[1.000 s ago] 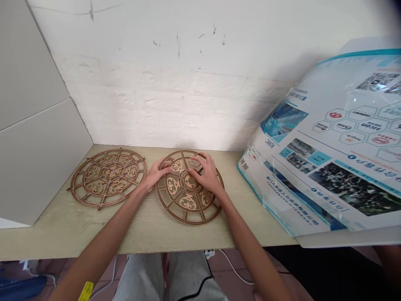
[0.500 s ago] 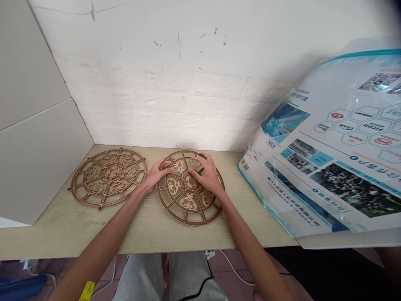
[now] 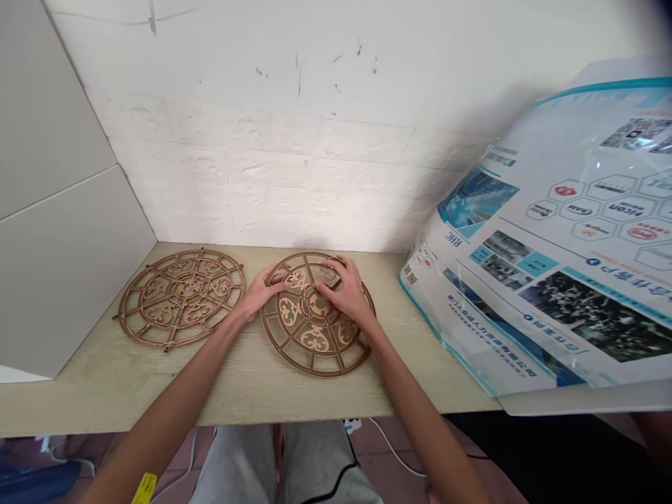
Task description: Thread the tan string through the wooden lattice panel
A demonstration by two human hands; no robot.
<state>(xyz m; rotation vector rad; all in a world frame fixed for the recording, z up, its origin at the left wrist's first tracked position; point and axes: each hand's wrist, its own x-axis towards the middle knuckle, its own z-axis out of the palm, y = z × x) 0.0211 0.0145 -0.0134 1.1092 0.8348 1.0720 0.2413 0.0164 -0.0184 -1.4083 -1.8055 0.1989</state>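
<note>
A round brown openwork panel, with spokes, rings and lighter scrollwork, lies on the table with its far side seemingly a little raised. My left hand grips its left rim, thumb on top and the other fingers partly hidden beneath. My right hand is curled over the upper right part. Its thumb presses near the centre ring and its fingers reach the far rim; whether a small loose part lies under them I cannot tell. A similar round panel, with coppery ribs and small tabs around its edge, lies flat to the left.
A pale wooden table backs onto a white brick-patterned wall. A grey panel stands at the left. On the right, a large printed plastic-covered package leans over the table. Cables run across the floor below.
Both hands keep nearly the same grip on the round panel, which has shifted very slightly left. The whole view has also moved a touch.
</note>
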